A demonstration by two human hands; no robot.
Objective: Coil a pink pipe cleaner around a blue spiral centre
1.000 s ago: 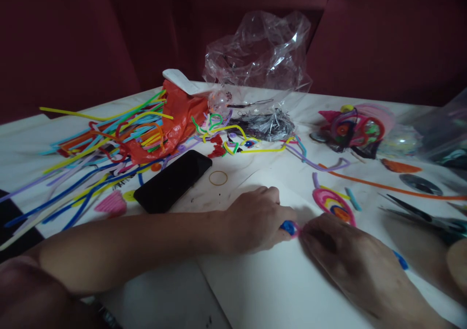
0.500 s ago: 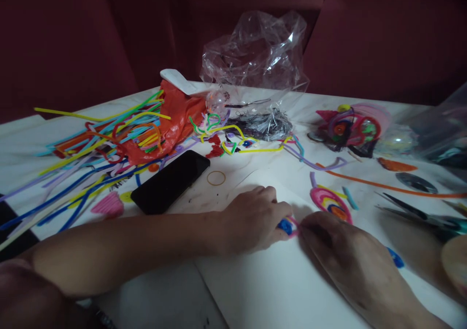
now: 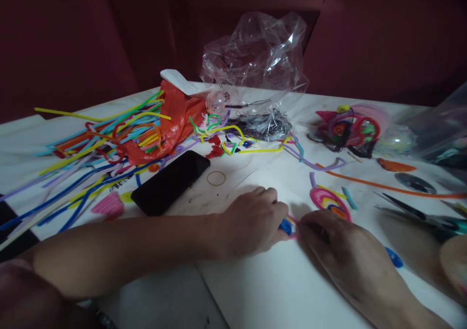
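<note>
A small blue coil (image 3: 285, 227) with a pink strand (image 3: 293, 220) around its edge lies between my two hands, over a white sheet (image 3: 262, 283). My left hand (image 3: 253, 219) is closed on the coil from the left, its fingertips at the blue part. From the right, my right hand (image 3: 337, 244) pinches the pink strand; its fingertips are partly hidden in shadow. Just behind the right hand rests a pink spiral piece (image 3: 324, 198) with yellow and orange inside. Another blue coil (image 3: 394, 257) sits to the right of that hand.
A black phone (image 3: 171, 182) lies left of centre, with many coloured pipe cleaners (image 3: 109, 132) and a red bag (image 3: 180, 115) beyond. Clear plastic (image 3: 255, 51) stands at the back. Scissors (image 3: 412, 210) lie at right, near an orange strand (image 3: 386, 185).
The pink strand beside the blue coil now shows two separated parts between the hands. Both hands have shifted only slightly and keep their hold.
</note>
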